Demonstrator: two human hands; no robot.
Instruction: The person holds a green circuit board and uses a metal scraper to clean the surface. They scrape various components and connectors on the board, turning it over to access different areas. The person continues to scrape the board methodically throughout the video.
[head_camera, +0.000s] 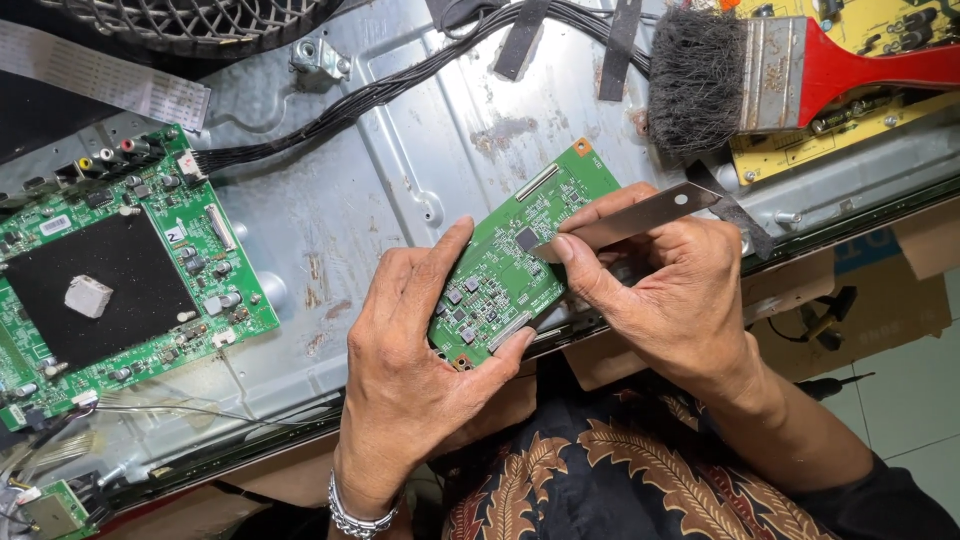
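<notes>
Green small circuit board (510, 265) sits at the centre, tilted, over a grey metal panel (400, 160). The left hand (415, 355), at 6 o'clock, curls partly closed around the board's lower edge. The right hand (665, 290), at 4 o'clock, pinches metal tweezers (640, 218), tips touching a black chip. A red-handled brush (790, 70) lies at 1 o'clock, a larger green board (120, 270) at 9 o'clock.

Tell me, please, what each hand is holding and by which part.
The left hand grips the small green circuit board by its long edges near the lower end. The right hand pinches metal tweezers near their tip.
</notes>
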